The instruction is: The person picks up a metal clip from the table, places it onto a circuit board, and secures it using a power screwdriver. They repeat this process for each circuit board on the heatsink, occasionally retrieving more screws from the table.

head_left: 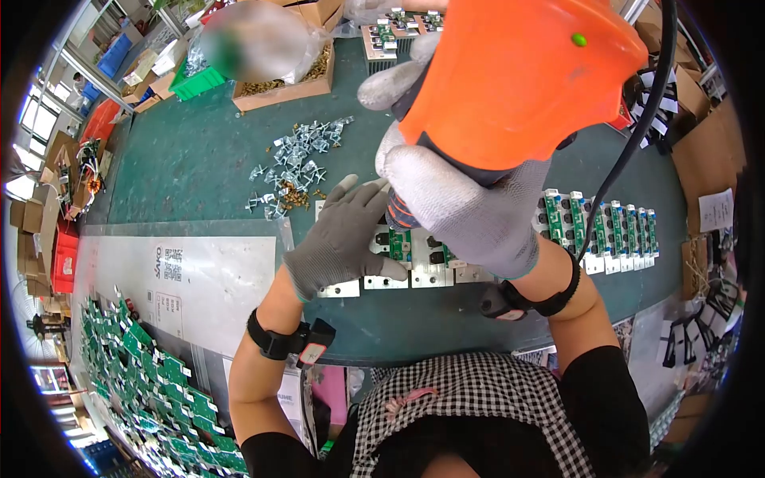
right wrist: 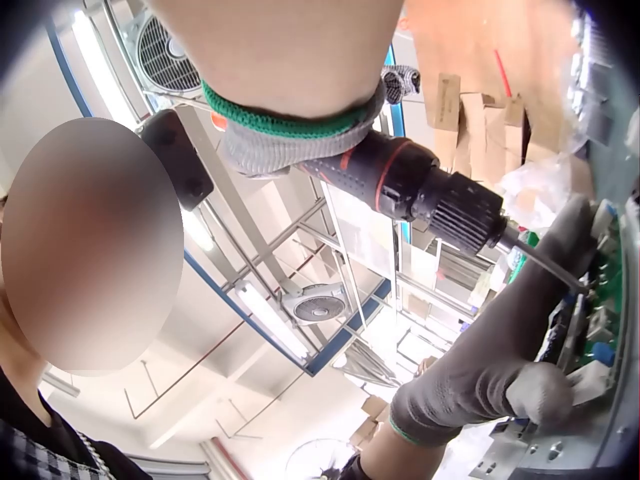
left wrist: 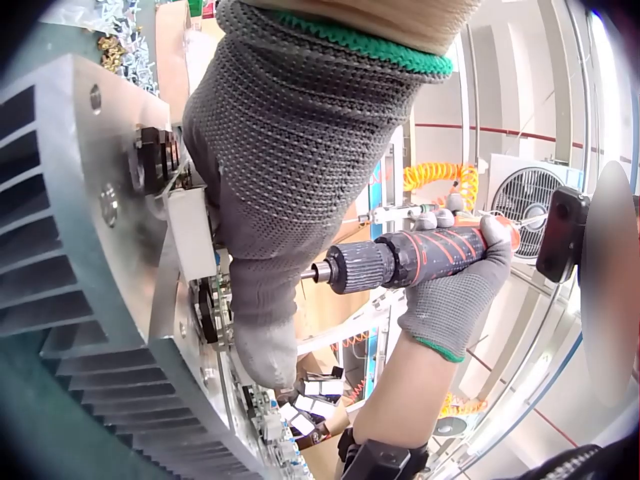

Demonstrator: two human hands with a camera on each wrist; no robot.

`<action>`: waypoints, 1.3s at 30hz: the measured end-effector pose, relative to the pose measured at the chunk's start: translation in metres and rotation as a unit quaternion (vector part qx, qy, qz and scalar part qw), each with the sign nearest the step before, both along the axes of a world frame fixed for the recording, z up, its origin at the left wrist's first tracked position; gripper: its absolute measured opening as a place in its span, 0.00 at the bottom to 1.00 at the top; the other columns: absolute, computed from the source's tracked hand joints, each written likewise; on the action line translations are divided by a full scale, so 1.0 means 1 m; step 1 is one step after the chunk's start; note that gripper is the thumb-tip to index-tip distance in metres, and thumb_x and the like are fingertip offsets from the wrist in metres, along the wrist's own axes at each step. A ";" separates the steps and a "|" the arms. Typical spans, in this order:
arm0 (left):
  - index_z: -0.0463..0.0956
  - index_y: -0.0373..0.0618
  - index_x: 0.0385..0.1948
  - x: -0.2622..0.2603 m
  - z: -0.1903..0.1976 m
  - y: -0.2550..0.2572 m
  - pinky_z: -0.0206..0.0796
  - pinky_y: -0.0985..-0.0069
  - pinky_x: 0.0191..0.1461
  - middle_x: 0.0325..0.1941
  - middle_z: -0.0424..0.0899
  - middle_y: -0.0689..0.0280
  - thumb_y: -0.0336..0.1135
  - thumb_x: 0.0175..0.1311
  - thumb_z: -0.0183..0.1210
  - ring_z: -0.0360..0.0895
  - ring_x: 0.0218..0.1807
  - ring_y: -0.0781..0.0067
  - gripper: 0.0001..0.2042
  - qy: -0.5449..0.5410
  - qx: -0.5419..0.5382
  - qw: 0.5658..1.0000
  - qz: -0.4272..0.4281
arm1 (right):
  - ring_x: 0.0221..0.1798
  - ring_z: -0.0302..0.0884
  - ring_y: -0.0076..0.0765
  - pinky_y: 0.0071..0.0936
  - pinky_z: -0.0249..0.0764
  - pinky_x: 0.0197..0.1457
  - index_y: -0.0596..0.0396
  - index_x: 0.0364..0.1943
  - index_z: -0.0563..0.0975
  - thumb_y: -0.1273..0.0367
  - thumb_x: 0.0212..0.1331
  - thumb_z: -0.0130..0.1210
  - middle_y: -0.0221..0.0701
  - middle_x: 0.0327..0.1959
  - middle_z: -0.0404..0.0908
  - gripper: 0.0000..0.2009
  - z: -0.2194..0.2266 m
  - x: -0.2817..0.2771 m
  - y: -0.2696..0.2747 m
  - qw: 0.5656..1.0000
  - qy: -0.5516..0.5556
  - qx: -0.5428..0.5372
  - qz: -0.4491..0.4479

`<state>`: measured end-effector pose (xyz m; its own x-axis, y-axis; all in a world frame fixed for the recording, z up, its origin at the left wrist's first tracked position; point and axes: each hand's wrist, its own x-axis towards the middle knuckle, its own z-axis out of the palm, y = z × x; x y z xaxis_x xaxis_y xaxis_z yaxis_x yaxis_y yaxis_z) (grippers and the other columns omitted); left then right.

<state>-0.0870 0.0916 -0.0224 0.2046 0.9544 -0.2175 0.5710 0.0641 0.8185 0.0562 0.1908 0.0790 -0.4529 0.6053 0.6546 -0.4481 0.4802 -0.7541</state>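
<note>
My right hand (head_left: pixel 478 199), in a grey glove with pale fingers, grips an electric screwdriver (head_left: pixel 518 88) with a large orange end. Its dark chuck (right wrist: pixel 465 210) and thin metal bit (right wrist: pixel 545 265) point down at a green circuit board (head_left: pixel 398 245) in the right wrist view. That board sits on a finned metal heat sink (left wrist: pixel 95 200). My gloved left hand (head_left: pixel 335 239) lies over the left part of the row of boards, fingers extended and thumb along the near edge. In the left wrist view its fingertips (left wrist: pixel 265 350) reach down beside the board's black components.
More boards on heat sinks (head_left: pixel 594 231) stand in a row at right. Beyond my left hand lie loose metal clips (head_left: pixel 307 147) and brass screws (head_left: pixel 293 195). A carton of brass parts (head_left: pixel 283 94) stands farther back. Green boards (head_left: pixel 155 382) pile up at left. A black cable (head_left: pixel 637 151) hangs at right.
</note>
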 end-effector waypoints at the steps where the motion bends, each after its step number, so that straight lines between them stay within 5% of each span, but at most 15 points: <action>1: 0.58 0.40 0.67 -0.001 0.001 0.000 0.38 0.54 0.78 0.67 0.66 0.51 0.66 0.37 0.69 0.61 0.71 0.52 0.54 0.006 -0.008 1.000 -0.004 | 0.36 0.80 0.28 0.26 0.78 0.39 0.63 0.53 0.70 0.83 0.49 0.52 0.40 0.42 0.82 0.22 0.000 -0.002 0.002 1.000 -0.001 0.018 -0.008; 3: 0.58 0.40 0.67 0.000 0.006 0.001 0.38 0.54 0.78 0.67 0.66 0.50 0.66 0.38 0.69 0.61 0.71 0.52 0.54 0.035 0.000 0.999 -0.012 | 0.38 0.81 0.28 0.25 0.77 0.41 0.63 0.49 0.73 0.83 0.48 0.53 0.38 0.40 0.82 0.19 0.003 -0.006 0.007 0.997 -0.010 0.065 -0.038; 6: 0.57 0.42 0.68 0.001 0.010 0.001 0.38 0.54 0.78 0.68 0.65 0.51 0.66 0.37 0.69 0.60 0.72 0.51 0.55 0.129 0.092 0.987 -0.025 | 0.34 0.76 0.27 0.25 0.74 0.41 0.57 0.45 0.71 0.70 0.39 0.66 0.29 0.35 0.78 0.24 0.005 -0.007 0.010 0.996 -0.014 0.053 -0.067; 12: 0.55 0.43 0.69 0.001 0.003 0.002 0.38 0.53 0.78 0.69 0.64 0.52 0.67 0.37 0.69 0.59 0.72 0.52 0.56 0.203 0.166 0.964 -0.030 | 0.34 0.77 0.26 0.26 0.75 0.41 0.56 0.46 0.71 0.71 0.40 0.66 0.29 0.35 0.78 0.24 -0.014 -0.021 0.016 0.994 0.069 0.039 -0.073; 16: 0.55 0.42 0.69 0.002 0.005 0.000 0.38 0.53 0.78 0.69 0.64 0.52 0.67 0.37 0.69 0.59 0.72 0.53 0.56 0.209 0.189 0.959 -0.029 | 0.35 0.78 0.26 0.26 0.75 0.42 0.55 0.46 0.72 0.71 0.40 0.66 0.29 0.35 0.79 0.24 0.002 -0.006 0.012 0.994 0.041 0.077 -0.065; 22: 0.56 0.42 0.68 0.003 0.005 0.000 0.38 0.53 0.78 0.68 0.65 0.52 0.67 0.37 0.69 0.59 0.72 0.54 0.56 0.232 0.190 0.954 -0.031 | 0.38 0.79 0.25 0.25 0.75 0.44 0.57 0.44 0.74 0.76 0.42 0.63 0.31 0.36 0.81 0.20 -0.009 -0.020 0.011 0.994 0.109 -0.006 -0.001; 31: 0.70 0.36 0.57 0.001 0.005 0.002 0.42 0.55 0.76 0.61 0.69 0.49 0.70 0.35 0.68 0.55 0.72 0.44 0.50 0.166 0.098 0.981 -0.027 | 0.38 0.78 0.22 0.23 0.75 0.41 0.59 0.38 0.78 0.82 0.46 0.59 0.31 0.37 0.82 0.12 0.004 -0.020 0.000 0.999 0.008 0.028 -0.039; 34: 0.66 0.38 0.62 0.000 0.007 0.005 0.41 0.56 0.77 0.64 0.68 0.50 0.68 0.37 0.68 0.56 0.73 0.48 0.51 0.185 -0.007 0.981 -0.055 | 0.34 0.78 0.22 0.23 0.75 0.38 0.60 0.37 0.77 0.82 0.46 0.59 0.31 0.37 0.83 0.12 0.007 -0.014 -0.002 0.998 0.011 0.036 -0.057; 39: 0.57 0.45 0.69 0.005 0.015 0.003 0.38 0.56 0.78 0.70 0.64 0.56 0.64 0.39 0.69 0.60 0.72 0.58 0.53 0.274 0.145 0.950 -0.042 | 0.31 0.78 0.31 0.28 0.75 0.33 0.64 0.50 0.72 0.78 0.56 0.51 0.45 0.45 0.80 0.15 0.035 0.049 -0.002 1.000 -0.023 0.009 -0.017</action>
